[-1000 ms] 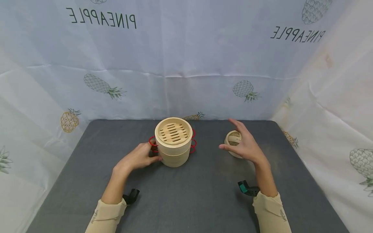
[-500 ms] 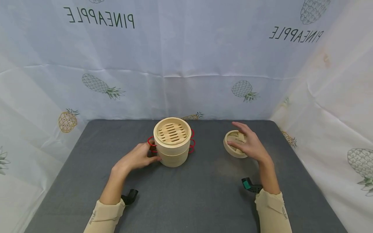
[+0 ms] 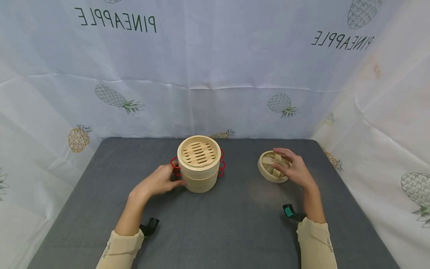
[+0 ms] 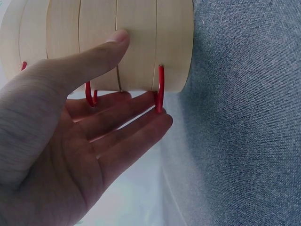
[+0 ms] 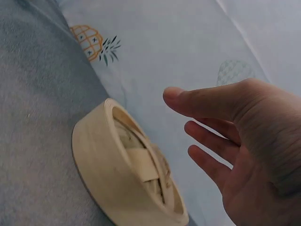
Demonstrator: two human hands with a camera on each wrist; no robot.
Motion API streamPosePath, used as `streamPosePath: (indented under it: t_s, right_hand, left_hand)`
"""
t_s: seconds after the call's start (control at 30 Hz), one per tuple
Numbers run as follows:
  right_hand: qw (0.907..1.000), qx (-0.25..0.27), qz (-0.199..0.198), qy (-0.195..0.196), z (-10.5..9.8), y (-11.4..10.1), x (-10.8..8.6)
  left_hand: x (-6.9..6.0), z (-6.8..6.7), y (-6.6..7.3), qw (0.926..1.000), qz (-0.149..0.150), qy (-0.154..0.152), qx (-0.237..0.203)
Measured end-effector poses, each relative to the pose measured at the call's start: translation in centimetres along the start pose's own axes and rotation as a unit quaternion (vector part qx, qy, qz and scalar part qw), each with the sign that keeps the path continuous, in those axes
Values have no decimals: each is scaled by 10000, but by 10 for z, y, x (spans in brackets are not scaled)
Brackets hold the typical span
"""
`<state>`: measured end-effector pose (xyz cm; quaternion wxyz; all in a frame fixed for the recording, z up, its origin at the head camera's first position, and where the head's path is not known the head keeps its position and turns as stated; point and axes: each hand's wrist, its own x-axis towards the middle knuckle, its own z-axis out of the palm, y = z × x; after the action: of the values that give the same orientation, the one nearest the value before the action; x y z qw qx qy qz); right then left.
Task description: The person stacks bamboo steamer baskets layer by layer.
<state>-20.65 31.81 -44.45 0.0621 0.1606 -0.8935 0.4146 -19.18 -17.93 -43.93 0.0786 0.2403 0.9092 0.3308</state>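
A round bamboo steamer [image 3: 199,164], stacked in tiers with red loop handles [image 4: 161,89] on its sides, stands left of the middle of the table in the head view. My left hand [image 3: 161,182] is at its left side. In the left wrist view that thumb [image 4: 110,52] lies against the bamboo wall, while the fairly straight fingers [image 4: 134,136] reach beside the red handles. Farther right lies a bamboo steamer lid [image 3: 267,171] with a woven top and crossing strips. My right hand [image 3: 297,171] hovers at its right side, fingers relaxed; the right wrist view shows them apart from the lid [image 5: 101,160].
The table [image 3: 215,231] has a dark grey cloth over it. A white curtain [image 3: 215,56] printed with pineapples hangs behind and along the sides. Dark wrist devices [image 3: 150,226] sit by both sleeves. The steamer's topmost tier shows a slatted base.
My right hand has moved to the right across the lid, uncovering more of it. The left hand and the steamer have stayed in place.
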Motion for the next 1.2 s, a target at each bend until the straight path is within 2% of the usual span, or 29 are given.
streamPosePath:
  t_s: [0.27, 0.53, 0.77, 1.2]
  right_hand:
    - [9997, -54, 139, 189, 3, 11, -3]
    - [9976, -278, 135, 624, 7, 23, -4]
    - [9936, -193, -100, 1112, 14, 38, -4]
    - [9855, -692, 75, 1544, 23, 46, -2]
  left_hand:
    - [-1, 0, 1, 10000, -16, -16, 8]
    - [0, 0, 0, 10000, 15, 13, 41]
    - [0, 0, 0, 10000, 36, 13, 57]
    - [0, 0, -1, 10000, 38, -7, 16]
